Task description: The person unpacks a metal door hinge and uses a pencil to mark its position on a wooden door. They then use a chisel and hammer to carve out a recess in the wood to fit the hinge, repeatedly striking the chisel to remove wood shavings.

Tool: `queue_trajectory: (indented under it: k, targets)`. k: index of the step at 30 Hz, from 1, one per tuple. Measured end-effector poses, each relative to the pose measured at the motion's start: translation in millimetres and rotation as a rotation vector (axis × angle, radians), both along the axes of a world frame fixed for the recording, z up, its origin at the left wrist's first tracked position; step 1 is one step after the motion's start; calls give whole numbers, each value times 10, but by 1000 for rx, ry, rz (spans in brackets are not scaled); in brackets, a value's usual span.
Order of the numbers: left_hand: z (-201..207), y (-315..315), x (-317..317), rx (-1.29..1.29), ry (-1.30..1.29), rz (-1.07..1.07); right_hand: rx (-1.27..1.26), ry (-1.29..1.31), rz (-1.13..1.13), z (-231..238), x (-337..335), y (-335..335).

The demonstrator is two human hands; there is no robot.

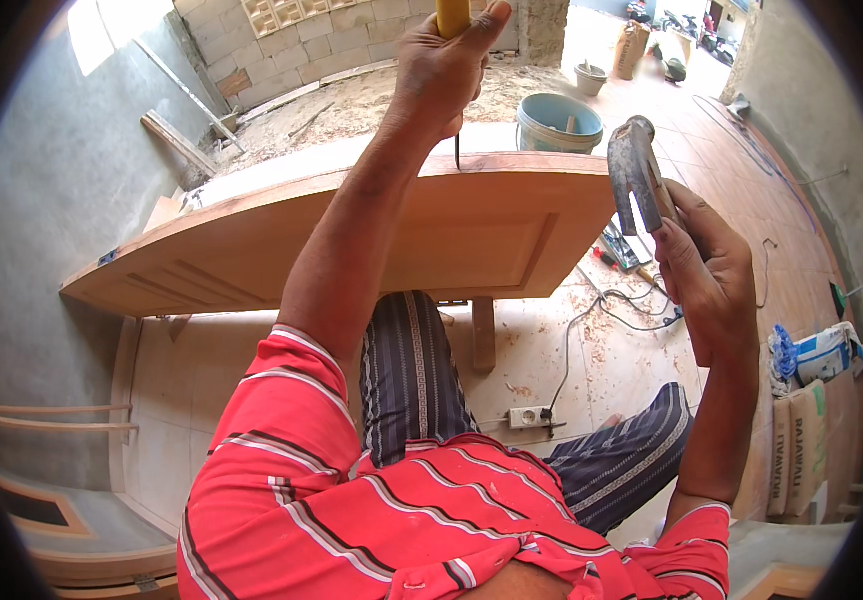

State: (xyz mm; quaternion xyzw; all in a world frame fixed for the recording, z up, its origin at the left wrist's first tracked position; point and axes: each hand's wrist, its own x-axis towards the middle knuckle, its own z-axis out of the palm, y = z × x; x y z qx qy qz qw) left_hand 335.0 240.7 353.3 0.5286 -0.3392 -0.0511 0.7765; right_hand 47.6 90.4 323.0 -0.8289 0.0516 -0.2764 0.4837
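A wooden door panel (462, 235) stands on its long edge in front of me. Above its upper edge, my left hand (442, 75) is wrapped round a yellow-handled chisel (454, 18). The chisel's thin dark blade points down, its tip at the door's top edge; the hand hides the middle of the tool. My right hand (709, 270) grips a claw hammer (636, 165) near its head, raised beside the door's right end. The hammer head is apart from the chisel, and most of its handle is behind my fingers.
A blue bucket (558, 125) stands behind the door. Wood shavings, cables and a power socket block (530, 418) lie on the tiled floor by my legs. Tools (624, 248) lie past the door's right end. Bags (800, 450) rest along the right wall.
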Motion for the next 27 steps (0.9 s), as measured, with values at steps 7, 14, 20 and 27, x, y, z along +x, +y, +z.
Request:
queue_trajectory:
  k: [7, 14, 20, 27]
  targets:
    - [-107, -37, -132, -115, -153, 10, 21, -52, 162, 592, 361, 119]
    - [-108, 132, -66, -127, -128, -17, -198, -822, -44, 1480, 822, 720]
    - [-68, 46, -98, -125, -179, 42, -751, 78, 181, 1776, 1035, 379]
    - [-101, -84, -147, -168, -146, -28, -465, 73, 377, 1958, 851, 267]
